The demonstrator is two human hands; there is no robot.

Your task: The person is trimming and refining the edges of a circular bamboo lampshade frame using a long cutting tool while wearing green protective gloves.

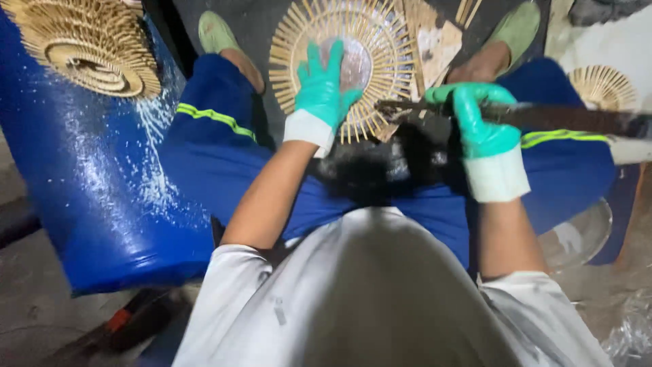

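Head view, left hand: your left hand [319, 88] in a green glove lies flat with fingers spread on the round bamboo sunburst frame [343, 68], pressing it down on the floor [258, 27] between your feet.
Head view, right hand: your right hand [479, 119] is clamped around the dark long blade [564, 117], its tip at the frame's lower right rim.
Frame: near the floor's top edge, just beyond your knees.
Around it: a stack of finished frames [88, 44] on the blue drum [88, 190] at left; another frame [601, 85] at right.
Risk: the blade tip sits near your left fingers, and I judge a slip could cut the glove or snap thin spokes.
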